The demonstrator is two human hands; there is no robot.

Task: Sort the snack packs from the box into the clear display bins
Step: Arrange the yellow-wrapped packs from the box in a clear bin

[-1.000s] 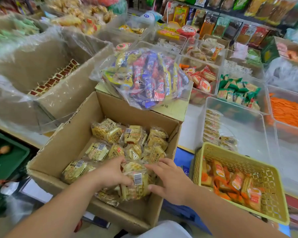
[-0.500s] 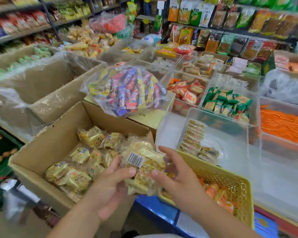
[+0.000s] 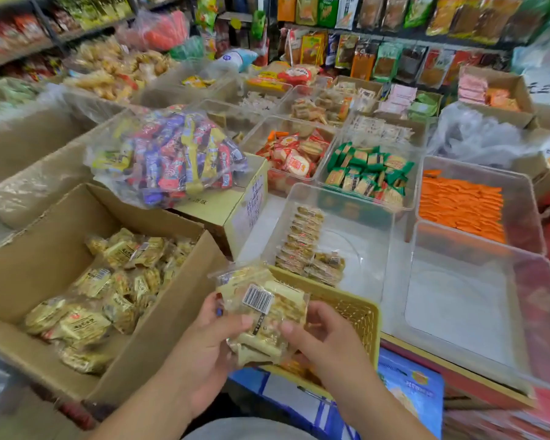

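held packs [image 3: 262, 315]: in the air just off the right wall of the cardboard box [image 3: 159, 341], near its near corner. barcode label faces up. at least two in the bundle; exact count not readable through the wrap.

left hand [image 3: 210, 344]: fingers [image 3: 235, 322] curled round the bundle's left edge, thumb on top. right hand [image 3: 327, 341]: fingers [image 3: 291, 328] pinching the right edge. two hands, both holding the same bundle.

long axis of the bundle runs roughly away from the person, leaning a little left at the far end.

key relation: the part-filled clear bin [image 3: 385, 217] lies right of the box and farther out, so beyond and right of the fingers. right hand is the nearer one. judgement: the carry goes forward and right, and the packs need turning on edge to match the row.

counts, moving out from the box:
- inside the box: over a dozen loose packs [image 3: 115, 281], overlapping, no firm number
- in the part-filled bin: one row of packs on edge [image 3: 302, 236], about eight, plus a few loose at its near end
- one yellow basket [image 3: 359, 312] just right of the box, under the hands
- one more clear bin [image 3: 477, 258] farther right, white floor showing
- one bag of mixed sweets [image 3: 169, 160] behind the box, on a smaller carton
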